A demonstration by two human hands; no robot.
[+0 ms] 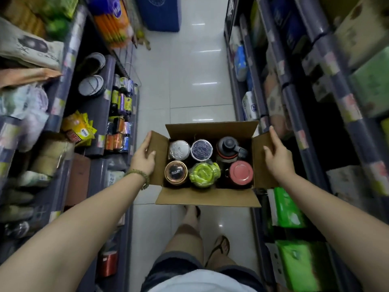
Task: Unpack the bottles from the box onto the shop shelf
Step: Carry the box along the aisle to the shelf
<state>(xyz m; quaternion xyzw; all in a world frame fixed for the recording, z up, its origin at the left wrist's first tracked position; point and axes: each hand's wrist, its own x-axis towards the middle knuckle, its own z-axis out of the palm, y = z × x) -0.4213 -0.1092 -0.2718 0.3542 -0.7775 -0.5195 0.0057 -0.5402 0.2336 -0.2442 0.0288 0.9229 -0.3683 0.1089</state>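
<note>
While stocked shelves (99, 114) crowd both sides of the tiled aisle, the open cardboard box (208, 197) holds six upright bottles (203, 174); left hand (145, 155) and right hand (277, 153) fingers curl round its side flaps.

Hardly any print that we can read

We make out faint pale lettering on the dark lid of the copper-rimmed bottle (176, 171) in the box (207, 198), but we cannot spell it out. The price tags (57, 106) along the shelf edges and the printed packs around us are too blurred for us to read.
</note>
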